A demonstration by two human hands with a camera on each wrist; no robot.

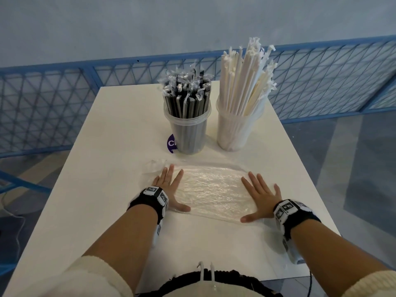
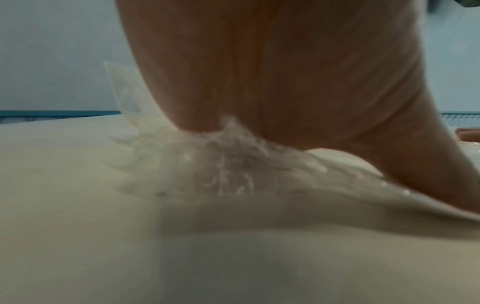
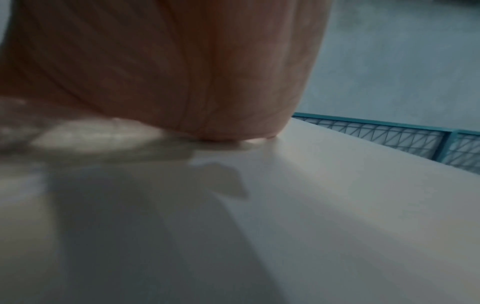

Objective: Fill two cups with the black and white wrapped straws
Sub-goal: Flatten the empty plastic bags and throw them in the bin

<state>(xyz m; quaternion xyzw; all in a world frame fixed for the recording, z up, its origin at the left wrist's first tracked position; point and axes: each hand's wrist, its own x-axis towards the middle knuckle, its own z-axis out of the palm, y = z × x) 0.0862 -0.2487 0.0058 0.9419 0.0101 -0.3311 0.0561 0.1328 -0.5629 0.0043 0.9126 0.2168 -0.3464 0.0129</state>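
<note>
Two clear plastic cups stand at the far middle of the white table [image 1: 107,211]. The left cup [image 1: 188,133] is packed with black wrapped straws [image 1: 186,93]. The right cup [image 1: 235,129] is packed with taller white wrapped straws [image 1: 246,78]. Nearer me a flat, crinkled clear plastic bag [image 1: 212,191] lies on the table. My left hand [image 1: 169,189] presses flat on the bag's left end, fingers straight. My right hand [image 1: 260,196] presses flat on its right end, fingers spread. The left wrist view shows my left hand's palm [image 2: 285,82] on the crumpled bag [image 2: 221,164]; the right wrist view shows only my right hand's palm [image 3: 168,72] and the table [image 3: 337,205].
A round purple sticker [image 1: 171,143] lies beside the black-straw cup. A blue mesh fence [image 1: 53,103] runs behind and around the table. The table's right edge [image 1: 310,179] is close to my right hand. Grey floor lies beyond it.
</note>
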